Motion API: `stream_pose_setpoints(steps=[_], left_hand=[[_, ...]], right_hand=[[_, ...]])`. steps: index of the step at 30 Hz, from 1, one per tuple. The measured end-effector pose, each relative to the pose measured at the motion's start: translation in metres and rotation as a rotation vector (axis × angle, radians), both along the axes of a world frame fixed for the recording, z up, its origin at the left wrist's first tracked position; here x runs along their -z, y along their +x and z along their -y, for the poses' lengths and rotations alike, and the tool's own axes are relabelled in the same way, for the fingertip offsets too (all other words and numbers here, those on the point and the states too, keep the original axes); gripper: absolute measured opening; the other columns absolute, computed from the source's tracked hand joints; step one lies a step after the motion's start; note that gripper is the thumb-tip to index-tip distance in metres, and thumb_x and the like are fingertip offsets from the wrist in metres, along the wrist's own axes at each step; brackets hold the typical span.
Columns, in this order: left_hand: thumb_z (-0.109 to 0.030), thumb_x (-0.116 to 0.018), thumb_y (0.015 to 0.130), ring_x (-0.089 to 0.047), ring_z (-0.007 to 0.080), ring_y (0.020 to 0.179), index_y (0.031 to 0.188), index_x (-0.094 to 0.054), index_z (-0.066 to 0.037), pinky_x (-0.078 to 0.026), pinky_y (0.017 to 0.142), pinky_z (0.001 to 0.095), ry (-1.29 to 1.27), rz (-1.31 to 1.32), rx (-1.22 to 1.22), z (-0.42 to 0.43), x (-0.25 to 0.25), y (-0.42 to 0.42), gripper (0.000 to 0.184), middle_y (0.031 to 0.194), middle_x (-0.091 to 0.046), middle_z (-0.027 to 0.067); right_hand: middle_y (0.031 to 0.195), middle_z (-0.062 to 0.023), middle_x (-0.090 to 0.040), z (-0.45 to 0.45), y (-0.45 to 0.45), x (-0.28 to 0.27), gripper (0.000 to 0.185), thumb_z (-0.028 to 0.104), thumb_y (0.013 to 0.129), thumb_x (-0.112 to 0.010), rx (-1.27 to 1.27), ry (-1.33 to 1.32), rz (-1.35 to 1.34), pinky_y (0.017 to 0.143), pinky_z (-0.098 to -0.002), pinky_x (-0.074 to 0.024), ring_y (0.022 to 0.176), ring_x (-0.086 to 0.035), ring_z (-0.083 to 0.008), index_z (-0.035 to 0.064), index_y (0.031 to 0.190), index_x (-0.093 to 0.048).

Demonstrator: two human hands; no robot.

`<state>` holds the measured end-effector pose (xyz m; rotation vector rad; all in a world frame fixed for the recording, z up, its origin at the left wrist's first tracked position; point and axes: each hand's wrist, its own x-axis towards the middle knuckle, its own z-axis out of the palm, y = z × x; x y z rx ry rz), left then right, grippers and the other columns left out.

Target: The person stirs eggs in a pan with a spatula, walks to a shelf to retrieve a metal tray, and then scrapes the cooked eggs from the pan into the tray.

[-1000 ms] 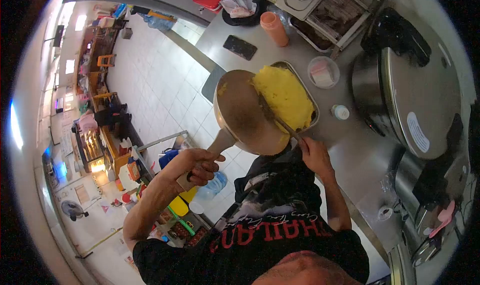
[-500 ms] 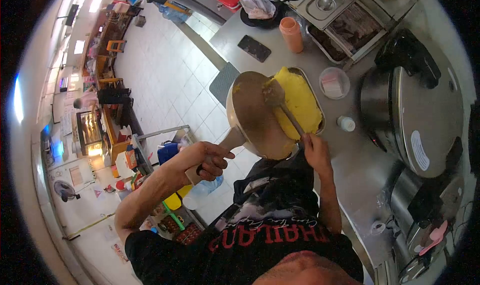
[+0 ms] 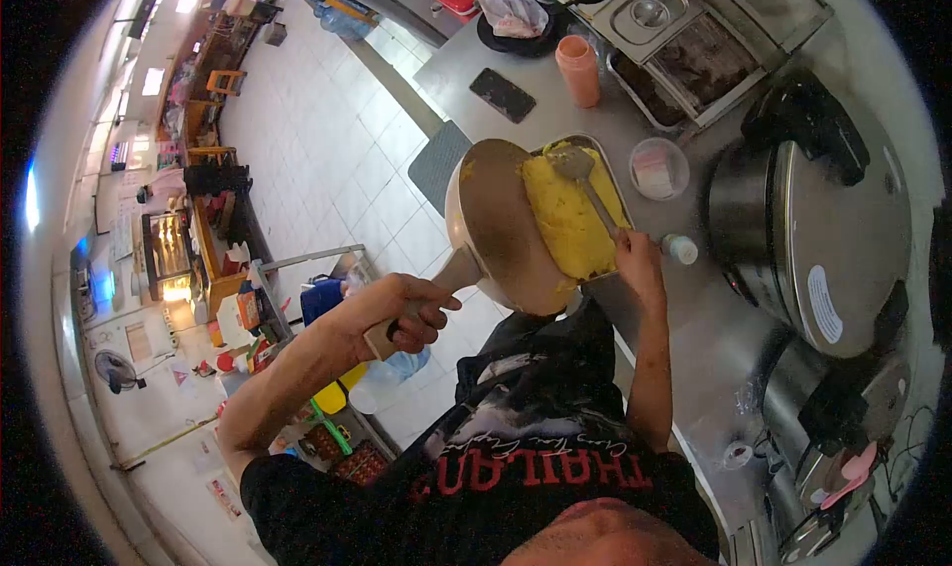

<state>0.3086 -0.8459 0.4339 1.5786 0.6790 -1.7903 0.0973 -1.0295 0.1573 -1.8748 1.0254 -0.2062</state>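
My left hand [image 3: 412, 316] is closed around the handle of a beige pan [image 3: 496, 219], which is tipped on its side with its mouth facing right. The pan's rim overlaps the left side of a metal tray [image 3: 623, 201] holding a soft yellow mash [image 3: 570, 219]. With my right hand [image 3: 640, 264] I grip the handle of a grey-brown spatula [image 3: 598, 201]. Its head rests on the mash near the tray's far end. Yellow smears cling to the pan's inside. The pan hides the tray's left edge.
On the steel counter [image 3: 664, 313] lie a phone [image 3: 503, 95], an orange bottle [image 3: 578, 72], a clear tub [image 3: 658, 169] and a small white-capped bottle [image 3: 679, 249]. A large lidded pot [image 3: 843, 239] stands right. Food pans [image 3: 684, 50] sit at the far end.
My right hand has moved right and slightly up, carrying the spatula's head from the pan's edge onto the mash. The pan has shifted slightly left, showing more of the mash's left side.
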Motion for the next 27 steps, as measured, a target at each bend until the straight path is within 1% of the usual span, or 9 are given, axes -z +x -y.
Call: stream_pose_setpoints(steps=[3,6,11,13,15,18,21,24,27], left_hand=[[-0.02,-0.049,0.09,-0.036,0.003,0.043,0.109,-0.051,0.006,-0.03,0.035,0.0155,-0.002,0.018,-0.013,-0.002,0.001,0.001,0.032,0.063,-0.043,-0.0011],[-0.019,-0.049,0.09,-0.036,0.0029,0.043,0.107,-0.051,0.007,-0.031,0.035,0.0151,-0.013,0.074,0.032,0.004,-0.004,-0.003,0.031,0.063,-0.042,-0.0009],[-0.018,-0.045,0.094,-0.032,0.0001,0.045,0.109,-0.044,0.005,-0.027,0.035,0.0148,-0.028,-0.03,-0.028,0.009,-0.004,-0.002,0.027,0.068,-0.04,-0.0024],[-0.019,-0.045,0.094,-0.032,0.0001,0.045,0.109,-0.044,0.004,-0.027,0.034,0.0146,-0.009,-0.032,-0.023,0.01,-0.002,-0.005,0.028,0.069,-0.041,-0.0017],[-0.02,-0.044,0.094,-0.032,0.0003,0.045,0.11,-0.043,0.004,-0.027,0.034,0.0145,0.008,-0.016,-0.035,0.011,0.001,-0.01,0.029,0.071,-0.041,-0.0011],[-0.02,-0.044,0.094,-0.032,0.0008,0.044,0.11,-0.043,0.003,-0.028,0.034,0.0146,0.03,-0.011,-0.122,0.016,-0.004,-0.013,0.028,0.069,-0.041,-0.0016],[-0.02,-0.043,0.094,-0.032,0.0014,0.044,0.109,-0.044,0.002,-0.029,0.034,0.0151,-0.051,0.046,-0.013,0.011,-0.003,-0.011,0.026,0.068,-0.04,-0.0028],[-0.019,-0.043,0.094,-0.032,0.0015,0.044,0.107,-0.044,0.002,-0.028,0.034,0.0153,-0.027,-0.047,-0.169,0.009,-0.003,-0.012,0.025,0.066,-0.04,-0.0036],[-0.019,-0.044,0.094,-0.033,0.0015,0.044,0.108,-0.044,0.002,-0.028,0.034,0.0154,0.0,-0.047,-0.154,0.01,-0.002,-0.012,0.025,0.066,-0.04,-0.0032]], right_hand=[[0.078,-0.0263,-0.06,0.001,-0.01,0.001,0.035,0.027,0.093,-0.046,-0.045,0.052,-0.147,0.063,-0.0465,-0.045,0.073,-0.06,-0.0425,-0.0042,0.084,-0.058],[0.079,-0.0258,-0.06,-0.017,-0.01,-0.058,0.032,0.024,0.093,-0.046,-0.056,0.051,-0.118,0.064,-0.0477,-0.0455,0.075,-0.059,-0.0425,-0.0048,0.086,-0.058],[0.077,-0.0237,-0.058,-0.079,-0.016,-0.044,0.019,0.013,0.086,-0.051,-0.228,-0.12,0.12,0.066,-0.0485,-0.0458,0.073,-0.058,-0.0439,-0.0033,0.094,-0.055],[0.075,-0.023,-0.058,-0.093,-0.003,-0.053,0.021,0.009,0.082,-0.054,-0.263,-0.126,0.067,0.068,-0.0484,-0.0457,0.073,-0.057,-0.0447,-0.0032,0.1,-0.054],[0.076,-0.0235,-0.06,-0.085,0.021,-0.064,0.025,0.009,0.081,-0.055,-0.261,-0.102,-0.082,0.071,-0.0482,-0.0468,0.075,-0.057,-0.046,-0.0032,0.103,-0.055],[0.079,-0.025,-0.06,-0.068,0.019,-0.053,0.029,0.007,0.08,-0.054,-0.181,-0.095,-0.11,0.071,-0.0484,-0.0464,0.076,-0.057,-0.0459,-0.0037,0.107,-0.055],[0.081,-0.025,-0.061,-0.045,0.0,-0.063,0.029,0.006,0.079,-0.054,-0.08,0.051,-0.058,0.072,-0.0485,-0.046,0.078,-0.058,-0.0456,-0.0042,0.107,-0.056],[0.081,-0.0273,-0.06,-0.043,-0.007,-0.081,0.03,0.007,0.079,-0.055,-0.214,0.06,-0.089,0.074,-0.0489,-0.0455,0.083,-0.058,-0.0453,-0.0052,0.107,-0.056],[0.082,-0.0283,-0.06,-0.069,0.001,-0.06,0.031,0.009,0.08,-0.056,-0.174,-0.308,0.187,0.075,-0.0486,-0.0453,0.086,-0.057,-0.045,-0.004,0.109,-0.056]])
